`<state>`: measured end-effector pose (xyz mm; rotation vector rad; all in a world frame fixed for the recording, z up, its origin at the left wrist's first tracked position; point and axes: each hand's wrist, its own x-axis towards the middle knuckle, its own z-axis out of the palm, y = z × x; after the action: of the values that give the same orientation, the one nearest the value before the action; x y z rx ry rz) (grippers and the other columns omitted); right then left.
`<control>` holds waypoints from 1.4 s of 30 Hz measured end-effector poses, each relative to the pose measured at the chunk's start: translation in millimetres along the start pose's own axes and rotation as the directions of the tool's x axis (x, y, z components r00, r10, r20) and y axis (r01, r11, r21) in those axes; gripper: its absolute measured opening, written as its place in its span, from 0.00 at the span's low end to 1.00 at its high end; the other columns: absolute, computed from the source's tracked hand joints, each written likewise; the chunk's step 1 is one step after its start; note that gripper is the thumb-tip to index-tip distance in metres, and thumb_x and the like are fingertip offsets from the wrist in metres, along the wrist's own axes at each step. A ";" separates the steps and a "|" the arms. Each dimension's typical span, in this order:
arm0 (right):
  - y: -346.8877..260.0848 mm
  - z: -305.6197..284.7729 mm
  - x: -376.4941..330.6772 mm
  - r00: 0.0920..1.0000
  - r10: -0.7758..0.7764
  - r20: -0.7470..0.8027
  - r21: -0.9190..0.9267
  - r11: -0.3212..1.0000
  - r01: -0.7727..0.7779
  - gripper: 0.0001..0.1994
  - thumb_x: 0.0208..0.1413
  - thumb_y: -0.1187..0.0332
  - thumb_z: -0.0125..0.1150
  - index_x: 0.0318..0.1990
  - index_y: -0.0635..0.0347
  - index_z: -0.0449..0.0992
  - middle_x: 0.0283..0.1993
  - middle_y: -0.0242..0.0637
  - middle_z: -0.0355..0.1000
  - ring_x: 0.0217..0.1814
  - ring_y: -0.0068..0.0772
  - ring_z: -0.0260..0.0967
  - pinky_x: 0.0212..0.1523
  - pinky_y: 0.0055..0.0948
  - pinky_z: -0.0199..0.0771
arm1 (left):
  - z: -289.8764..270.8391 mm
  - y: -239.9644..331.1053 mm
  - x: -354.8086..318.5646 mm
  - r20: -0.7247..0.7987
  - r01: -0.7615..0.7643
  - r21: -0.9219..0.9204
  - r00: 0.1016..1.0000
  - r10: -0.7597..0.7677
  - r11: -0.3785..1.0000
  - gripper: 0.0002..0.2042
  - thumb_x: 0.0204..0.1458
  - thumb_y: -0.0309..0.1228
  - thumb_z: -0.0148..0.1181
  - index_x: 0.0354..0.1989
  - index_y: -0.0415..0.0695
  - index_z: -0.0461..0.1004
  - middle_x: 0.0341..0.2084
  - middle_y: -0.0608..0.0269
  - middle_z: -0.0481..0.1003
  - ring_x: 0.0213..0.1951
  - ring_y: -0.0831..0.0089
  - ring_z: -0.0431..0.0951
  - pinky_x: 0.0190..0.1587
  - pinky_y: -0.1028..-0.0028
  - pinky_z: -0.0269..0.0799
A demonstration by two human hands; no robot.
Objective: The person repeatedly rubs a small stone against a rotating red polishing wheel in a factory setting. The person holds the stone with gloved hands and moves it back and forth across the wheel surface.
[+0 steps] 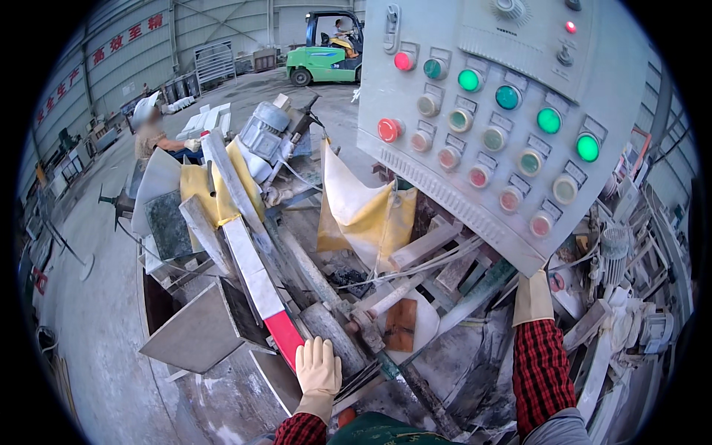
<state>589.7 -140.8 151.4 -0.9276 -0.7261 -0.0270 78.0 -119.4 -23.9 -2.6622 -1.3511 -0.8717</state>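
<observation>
- Setting: large workshop hall with corrugated grey walls and a dusty concrete floor [96, 326]; stone-working machinery fills the middle of the view.
- Left hand [319, 368]: in a pale work glove with a red-and-black checked sleeve behind it; laid flat, fingers stretched out and together, palm down on the near end of a long red-and-white bar [256, 285]. It grips nothing; it only rests there.
- Red-and-white bar: runs diagonally up and to the left from the left hand, its red section nearest the glove, white sections beyond.
- Right hand [532, 297]: also gloved, with a checked sleeve, raised to the lower edge of the control panel [504, 111]. The fingers are hidden behind the panel's underside, so how far they are closed, and whether they hold anything, cannot be told.
- Control panel: grey tilted box, upper right, set with rows of round red, green and pale push-buttons.
- Yellow-and-white sack [363, 211]: draped over the machine frame, just left of the panel.
- Grey electric motor [261, 130]: mounted at the far end of the machine.
- Grey stone slab [196, 334]: lying tilted, to the left of the bar.
- Another person [150, 130]: in a light cap, standing at the far left.
- Green forklift [326, 52]: in the background, probably with a driver seated in it.
</observation>
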 end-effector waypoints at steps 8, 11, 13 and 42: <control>5.9 7.9 -2.4 1.000 0.023 0.018 0.053 0.998 -0.024 0.18 0.69 0.57 0.44 0.54 0.59 0.73 0.49 0.32 0.74 0.50 0.28 0.71 0.53 0.32 0.71 | -11.0 -22.3 12.0 -0.081 0.112 -0.217 0.988 -0.132 0.970 0.25 0.43 0.35 0.67 0.51 0.38 0.70 0.49 0.44 0.71 0.52 0.46 0.70 0.55 0.53 0.64; -2.7 1.6 -1.8 1.000 0.020 0.014 0.048 0.999 -0.021 0.18 0.69 0.57 0.44 0.54 0.59 0.73 0.49 0.32 0.74 0.51 0.28 0.71 0.54 0.33 0.71 | -6.7 -69.8 55.1 -0.196 0.292 -0.058 0.934 -0.298 0.955 0.39 0.43 0.42 0.71 0.63 0.37 0.63 0.62 0.34 0.61 0.63 0.38 0.60 0.67 0.51 0.54; -6.8 -2.7 0.5 1.000 0.011 0.005 0.053 0.999 -0.011 0.18 0.69 0.57 0.44 0.54 0.59 0.73 0.49 0.32 0.74 0.51 0.28 0.71 0.54 0.33 0.71 | -3.1 -94.6 92.1 -0.040 0.526 0.086 0.851 -0.524 0.846 0.47 0.44 0.50 0.70 0.69 0.39 0.56 0.69 0.38 0.54 0.70 0.42 0.51 0.73 0.57 0.46; -100.8 -171.1 -394.6 0.649 0.761 -0.018 -0.301 0.615 -0.729 0.25 0.59 0.63 0.63 0.63 0.56 0.71 0.44 0.39 0.80 0.42 0.22 0.75 0.46 0.25 0.75 | 10.6 25.3 -44.5 0.409 0.412 -0.904 0.911 -0.050 0.113 0.28 0.53 0.33 0.66 0.62 0.44 0.66 0.57 0.57 0.71 0.58 0.62 0.71 0.57 0.60 0.69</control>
<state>351.0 -438.8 -70.8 -1.4721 -0.3829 0.6981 81.2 -165.0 -49.4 -3.6287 -1.6343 -2.2045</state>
